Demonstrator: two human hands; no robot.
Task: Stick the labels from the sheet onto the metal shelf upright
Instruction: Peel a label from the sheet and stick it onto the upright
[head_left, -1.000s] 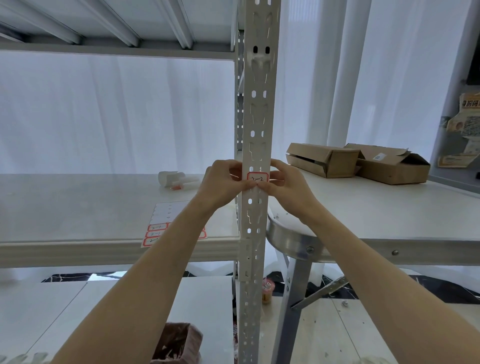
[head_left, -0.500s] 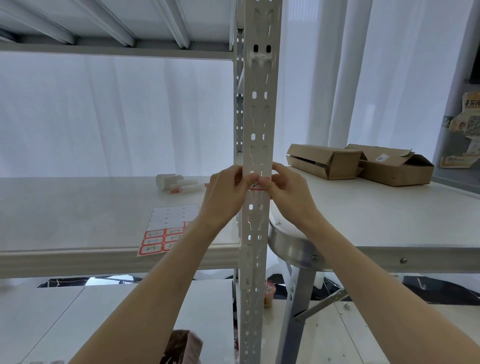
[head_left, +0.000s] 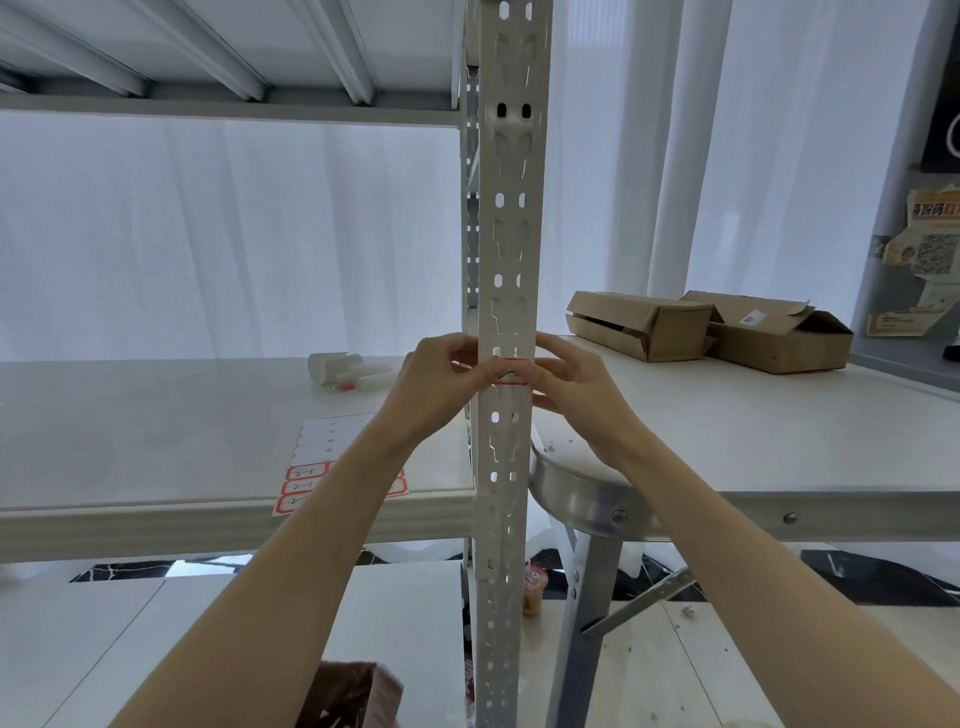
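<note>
The white perforated metal shelf upright (head_left: 511, 234) runs top to bottom through the middle of the view. A red-bordered label (head_left: 511, 372) lies across its front face at hand height. My left hand (head_left: 441, 382) holds the label's left end, thumb laid over it, fingers curled at the upright's left edge. My right hand (head_left: 576, 387) pinches the label's right end against the upright's right edge, index finger raised. The label sheet (head_left: 337, 431) lies on the shelf board (head_left: 130, 447) to the left, partly behind my left forearm, with several red labels at its near end.
A white bottle and tubes (head_left: 337, 366) lie further back on the shelf. Two cardboard boxes (head_left: 639, 325) (head_left: 774, 338) sit on the white table (head_left: 727, 441) at right, whose steel rim (head_left: 571, 493) abuts the upright. A pink cup (head_left: 535, 592) and brown bag (head_left: 353, 696) are below.
Both hands stay on the label at the same height on the upright. My left thumb has slid over the label's left part, and my right fingers have spread a little.
</note>
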